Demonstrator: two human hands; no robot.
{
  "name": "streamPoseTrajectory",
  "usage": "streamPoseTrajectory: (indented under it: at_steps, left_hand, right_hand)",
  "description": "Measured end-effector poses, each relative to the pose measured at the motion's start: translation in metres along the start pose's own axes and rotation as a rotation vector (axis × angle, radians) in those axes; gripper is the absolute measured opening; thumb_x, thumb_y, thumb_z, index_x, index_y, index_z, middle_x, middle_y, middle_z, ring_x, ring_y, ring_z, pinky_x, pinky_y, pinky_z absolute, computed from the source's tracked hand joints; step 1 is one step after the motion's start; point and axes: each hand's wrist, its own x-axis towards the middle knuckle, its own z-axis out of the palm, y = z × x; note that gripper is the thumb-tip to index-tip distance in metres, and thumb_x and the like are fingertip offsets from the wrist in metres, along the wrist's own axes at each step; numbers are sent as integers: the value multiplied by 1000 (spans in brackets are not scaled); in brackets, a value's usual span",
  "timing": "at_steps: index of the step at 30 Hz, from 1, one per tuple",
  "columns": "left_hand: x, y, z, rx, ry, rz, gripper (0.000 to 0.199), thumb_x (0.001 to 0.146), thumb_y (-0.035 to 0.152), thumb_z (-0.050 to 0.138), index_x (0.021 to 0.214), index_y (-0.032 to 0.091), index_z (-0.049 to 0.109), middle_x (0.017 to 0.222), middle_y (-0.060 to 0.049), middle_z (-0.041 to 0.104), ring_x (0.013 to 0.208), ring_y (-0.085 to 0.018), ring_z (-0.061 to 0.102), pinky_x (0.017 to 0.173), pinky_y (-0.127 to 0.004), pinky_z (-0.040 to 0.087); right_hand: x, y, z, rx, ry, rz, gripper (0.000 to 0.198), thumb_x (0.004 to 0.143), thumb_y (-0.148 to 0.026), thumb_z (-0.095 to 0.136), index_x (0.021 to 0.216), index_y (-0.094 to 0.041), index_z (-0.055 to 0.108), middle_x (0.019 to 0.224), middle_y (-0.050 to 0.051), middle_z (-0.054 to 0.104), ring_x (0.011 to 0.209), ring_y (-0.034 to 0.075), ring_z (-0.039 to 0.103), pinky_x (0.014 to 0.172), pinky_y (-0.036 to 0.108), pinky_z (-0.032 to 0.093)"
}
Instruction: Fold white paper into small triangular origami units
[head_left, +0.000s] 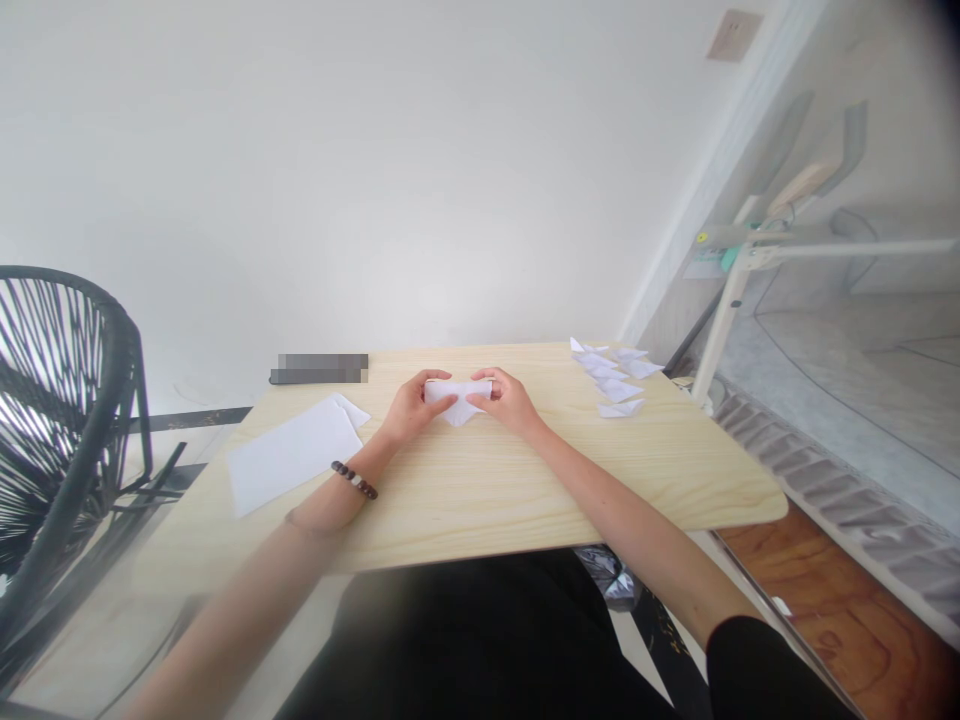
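A small folded sheet of white paper is held between both hands over the middle of the table. Its lower edge comes to a point. My left hand grips the paper's left end, thumb in front and fingers behind. At the right end my right hand pinches it the same way. Several folded paper boats lie grouped on the table's right side. To the left of my hands rests white paper, with a smaller piece at its upper right corner.
The pale wooden table stands against a white wall. A dark blurred-out object lies at its back left. A black woven chair is on the left, and a white metal frame stands on the right.
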Motion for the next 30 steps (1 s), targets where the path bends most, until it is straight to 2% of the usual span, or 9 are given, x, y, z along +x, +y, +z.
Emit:
streamPoseTrajectory:
  at_steps: [4,8,15,25,30]
  left_hand:
    - [1,-2,-1,-89,23,-32,59,63,41,63,113,14,45,70,-2,58,60,-13,53,54,-22,41]
    - [0,-2,0,-90,3,-62,62,62,39,64,115,14,44,71,-2,58,61,-13,52,54,-22,41]
    - [-2,2,2,-30,-69,-97,53,58,40,67,102,15,54,84,-4,60,70,-16,54,58,-24,43]
    - [0,0,0,-111,-24,-133,43,59,39,67,93,14,58,82,-5,63,74,-17,57,64,-27,44]
    - [2,-5,0,-233,-90,-209,39,57,37,69,87,12,61,83,-6,65,76,-19,58,67,-30,46]
  right_hand:
    - [-1,-3,0,2,-20,18,38,63,-34,60,96,-20,49,67,-1,59,56,12,54,51,23,41]
    - [-2,-4,-1,-1,-27,29,38,62,-34,60,97,-20,49,66,-1,58,55,11,53,50,22,41]
    - [-1,-2,-1,-19,-21,16,39,61,-35,62,94,-19,51,63,-2,55,55,11,51,49,22,40]
    - [1,6,1,83,-40,59,44,63,-34,62,100,-18,46,75,2,61,67,14,58,59,26,46]
    - [2,5,-1,150,-63,120,42,63,-30,63,100,-19,45,76,3,63,66,13,60,60,27,48]
